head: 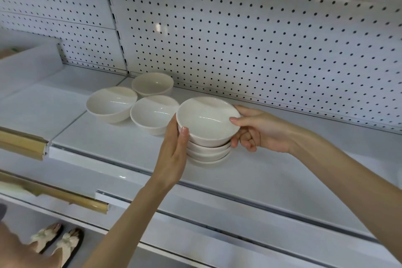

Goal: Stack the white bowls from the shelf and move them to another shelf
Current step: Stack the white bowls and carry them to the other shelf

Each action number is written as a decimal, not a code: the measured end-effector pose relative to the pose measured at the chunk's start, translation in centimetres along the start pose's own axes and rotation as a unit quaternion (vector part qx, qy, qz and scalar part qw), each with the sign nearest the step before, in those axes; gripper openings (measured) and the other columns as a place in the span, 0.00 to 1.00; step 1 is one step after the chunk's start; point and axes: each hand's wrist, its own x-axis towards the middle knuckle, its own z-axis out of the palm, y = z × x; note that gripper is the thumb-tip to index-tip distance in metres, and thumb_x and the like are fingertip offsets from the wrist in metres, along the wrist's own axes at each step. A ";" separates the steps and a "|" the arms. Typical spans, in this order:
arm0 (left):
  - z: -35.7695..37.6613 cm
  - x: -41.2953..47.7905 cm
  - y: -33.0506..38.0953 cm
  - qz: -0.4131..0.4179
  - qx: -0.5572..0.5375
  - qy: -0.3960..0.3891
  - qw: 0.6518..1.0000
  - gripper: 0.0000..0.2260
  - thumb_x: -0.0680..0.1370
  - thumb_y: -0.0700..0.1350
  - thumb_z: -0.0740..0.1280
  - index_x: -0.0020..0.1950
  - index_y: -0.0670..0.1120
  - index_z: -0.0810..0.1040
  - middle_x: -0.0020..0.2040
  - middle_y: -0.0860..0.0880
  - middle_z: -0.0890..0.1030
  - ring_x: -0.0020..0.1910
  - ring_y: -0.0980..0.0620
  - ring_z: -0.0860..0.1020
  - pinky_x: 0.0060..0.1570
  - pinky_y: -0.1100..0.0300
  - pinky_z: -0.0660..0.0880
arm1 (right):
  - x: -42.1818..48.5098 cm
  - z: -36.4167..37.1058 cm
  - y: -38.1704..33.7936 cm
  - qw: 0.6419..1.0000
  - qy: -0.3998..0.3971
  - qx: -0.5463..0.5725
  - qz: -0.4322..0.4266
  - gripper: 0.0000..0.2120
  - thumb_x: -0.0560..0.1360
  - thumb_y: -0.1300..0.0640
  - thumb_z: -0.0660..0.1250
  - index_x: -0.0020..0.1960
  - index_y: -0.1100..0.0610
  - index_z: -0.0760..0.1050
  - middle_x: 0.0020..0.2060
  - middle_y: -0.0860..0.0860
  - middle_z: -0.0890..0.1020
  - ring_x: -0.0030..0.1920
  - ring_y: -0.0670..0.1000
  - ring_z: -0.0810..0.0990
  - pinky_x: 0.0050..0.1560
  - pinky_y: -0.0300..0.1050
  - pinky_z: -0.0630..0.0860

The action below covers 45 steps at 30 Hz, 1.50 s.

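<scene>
A stack of several white bowls stands on the white shelf, right of centre. My left hand presses against the stack's left side, thumb on the top bowl's rim. My right hand grips the right side, thumb over the rim and fingers curled under the top bowl. Three single white bowls stand to the left: one beside the stack, one further left, one at the back by the wall.
A pegboard wall backs the shelf. A white box sits at the left end. Gold price rails edge the left shelves. A lower shelf runs below. My sandalled feet show on the floor.
</scene>
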 end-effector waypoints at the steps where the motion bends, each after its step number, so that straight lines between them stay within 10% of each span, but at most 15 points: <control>1: 0.0 0.1 -0.3 -0.001 0.004 0.001 1.000 0.20 0.80 0.57 0.50 0.73 0.59 0.58 0.71 0.62 0.66 0.69 0.70 0.63 0.65 0.76 0.60 | 0.0 0.0 0.0 1.000 -0.001 -0.001 0.003 0.11 0.81 0.58 0.58 0.62 0.50 0.71 0.30 0.59 0.80 0.23 0.49 0.73 0.21 0.37 0.68; 11: 0.1 0.2 -1.4 -0.015 -0.006 -0.007 1.000 0.30 0.76 0.64 0.49 0.77 0.57 0.51 0.77 0.57 0.58 0.74 0.65 0.57 0.74 0.60 0.56 | 0.0 -0.7 1.0 0.987 0.052 -0.152 -0.017 0.18 0.78 0.42 0.60 0.67 0.43 0.68 0.30 0.50 0.72 0.29 0.49 0.65 0.26 0.38 0.64; 15: 0.0 0.2 -1.6 -0.059 -0.059 0.013 0.996 0.35 0.72 0.71 0.50 0.77 0.61 0.51 0.77 0.60 0.57 0.75 0.62 0.56 0.75 0.49 0.57 | 0.3 -1.4 3.2 0.967 0.144 -0.173 -0.117 0.36 0.67 0.35 0.64 0.72 0.40 0.60 0.47 0.49 0.75 0.45 0.49 0.75 0.43 0.40 0.74; 20: 0.3 1.0 -2.3 -0.061 -0.103 0.012 0.993 0.38 0.70 0.76 0.52 0.76 0.58 0.59 0.75 0.56 0.65 0.74 0.55 0.62 0.73 0.44 0.60 | 1.9 -0.2 6.9 0.976 0.072 -0.096 -0.179 0.50 0.55 0.25 0.70 0.72 0.40 0.59 0.69 0.42 0.71 0.68 0.44 0.70 0.67 0.48 0.71; 23: 0.5 1.7 -2.4 -0.068 -0.191 0.006 0.979 0.39 0.71 0.75 0.53 0.76 0.53 0.62 0.73 0.52 0.69 0.73 0.53 0.66 0.73 0.46 0.61 | 3.6 1.6 8.7 0.981 0.073 -0.002 -0.182 0.46 0.62 0.31 0.72 0.74 0.45 0.60 0.70 0.45 0.71 0.70 0.46 0.69 0.71 0.49 0.67; 26: 1.0 2.2 -1.8 -0.091 -0.270 0.034 0.958 0.30 0.79 0.64 0.45 0.75 0.50 0.63 0.71 0.52 0.71 0.70 0.54 0.70 0.73 0.48 0.61 | 4.5 2.7 9.6 0.970 0.125 0.070 -0.198 0.25 0.79 0.49 0.53 0.75 0.52 0.61 0.70 0.51 0.71 0.71 0.51 0.68 0.73 0.59 0.61; 32: 2.6 1.5 -0.5 -0.093 -0.282 0.035 0.954 0.31 0.79 0.62 0.42 0.72 0.45 0.68 0.68 0.47 0.75 0.69 0.51 0.72 0.72 0.49 0.64 | 3.5 4.0 9.7 0.942 0.221 0.117 -0.222 0.24 0.78 0.55 0.52 0.75 0.50 0.61 0.67 0.48 0.75 0.68 0.48 0.73 0.68 0.48 0.70; 40: 9.5 1.1 3.8 -0.118 -0.266 -0.078 0.953 0.37 0.71 0.67 0.46 0.71 0.46 0.70 0.66 0.48 0.77 0.66 0.53 0.74 0.68 0.54 0.69 | -6.4 1.0 8.3 0.886 0.347 0.102 -0.290 0.40 0.63 0.28 0.68 0.69 0.45 0.67 0.65 0.45 0.76 0.68 0.50 0.72 0.67 0.48 0.71; 45: 17.7 -1.8 6.4 -0.130 -0.265 -0.184 0.938 0.30 0.80 0.61 0.36 0.63 0.53 0.75 0.54 0.57 0.83 0.54 0.62 0.80 0.45 0.72 0.75 | -16.4 -1.3 9.9 0.839 0.456 0.059 -0.291 0.40 0.66 0.28 0.65 0.71 0.48 0.64 0.66 0.46 0.75 0.68 0.49 0.72 0.67 0.47 0.70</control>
